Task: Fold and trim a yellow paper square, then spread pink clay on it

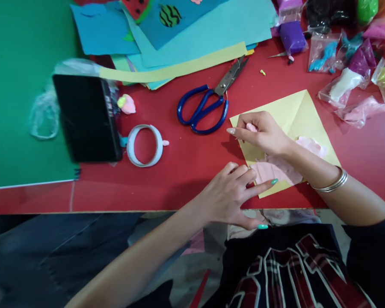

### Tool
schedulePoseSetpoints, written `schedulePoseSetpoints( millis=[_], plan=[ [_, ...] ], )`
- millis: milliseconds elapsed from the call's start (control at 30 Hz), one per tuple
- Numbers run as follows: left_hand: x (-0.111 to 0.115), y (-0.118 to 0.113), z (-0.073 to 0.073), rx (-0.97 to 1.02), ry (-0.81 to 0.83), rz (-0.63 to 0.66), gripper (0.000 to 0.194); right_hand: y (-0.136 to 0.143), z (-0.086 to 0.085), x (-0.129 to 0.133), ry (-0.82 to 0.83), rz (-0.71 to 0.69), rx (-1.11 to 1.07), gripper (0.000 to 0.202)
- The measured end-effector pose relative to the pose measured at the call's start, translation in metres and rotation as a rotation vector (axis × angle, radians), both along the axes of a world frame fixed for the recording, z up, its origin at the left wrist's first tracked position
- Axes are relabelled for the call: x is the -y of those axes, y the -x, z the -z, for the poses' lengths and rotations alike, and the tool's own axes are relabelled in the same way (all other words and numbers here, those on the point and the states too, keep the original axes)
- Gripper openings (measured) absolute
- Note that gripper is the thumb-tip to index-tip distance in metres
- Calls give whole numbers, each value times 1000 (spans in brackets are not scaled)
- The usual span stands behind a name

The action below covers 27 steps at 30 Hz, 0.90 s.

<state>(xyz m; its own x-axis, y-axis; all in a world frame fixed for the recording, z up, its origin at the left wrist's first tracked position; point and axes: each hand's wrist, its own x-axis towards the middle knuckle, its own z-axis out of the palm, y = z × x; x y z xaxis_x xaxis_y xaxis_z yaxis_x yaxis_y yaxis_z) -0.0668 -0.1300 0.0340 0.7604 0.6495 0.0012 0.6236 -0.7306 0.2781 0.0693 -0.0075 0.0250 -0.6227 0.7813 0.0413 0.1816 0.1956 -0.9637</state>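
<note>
My right hand [265, 133] is closed in a pinch over the upper left part of a yellow sheet of paper [277, 112], with a small lump of pink clay [251, 127] showing between its fingers. Flattened pink clay [265, 173] is spread over the paper's lower part, partly covered by my right forearm. Another thin pink patch [311, 146] lies to the right of that forearm. My left hand [232, 188] rests at the paper's lower left corner, index finger stretched across the clay's edge, thumb apart and the other fingers bent.
Blue-handled scissors [202, 110] lie partly open left of the paper. Further left are a white tape ring [131, 145], a black box-like object [87, 119] and a small pink clay piece [127, 104]. Coloured papers [199, 42] fill the back; bagged clay [346, 85] lies right. The table edge [141, 210] runs in front.
</note>
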Motion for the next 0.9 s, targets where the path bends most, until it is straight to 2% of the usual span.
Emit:
schedulePoseSetpoints(
  millis=[100, 167, 300, 367, 467, 700, 900],
  plan=[
    [-7, 1, -2, 139, 61, 22, 79, 0, 0, 1, 14, 0, -10, 34],
    [-15, 0, 1, 196, 26, -5, 78, -1, 0, 1, 60, -5, -29, 35],
    [-27, -6, 13, 61, -171, -125, 80, -3, -2, -2, 246, -35, -168, 44],
    [-29, -10, 17, 14, -226, -122, 87, -3, -3, -4, 317, -38, -244, 48],
    [-25, -14, 15, -13, -261, -84, 93, -3, -4, -5, 387, -13, -314, 50],
    [-17, -15, 0, -54, -86, 3, 91, -1, -6, -2, 443, 5, -366, 48],
    [-11, -18, -3, -66, 13, 48, 84, -2, -2, -7, 407, -38, -325, 49]
  ],
)
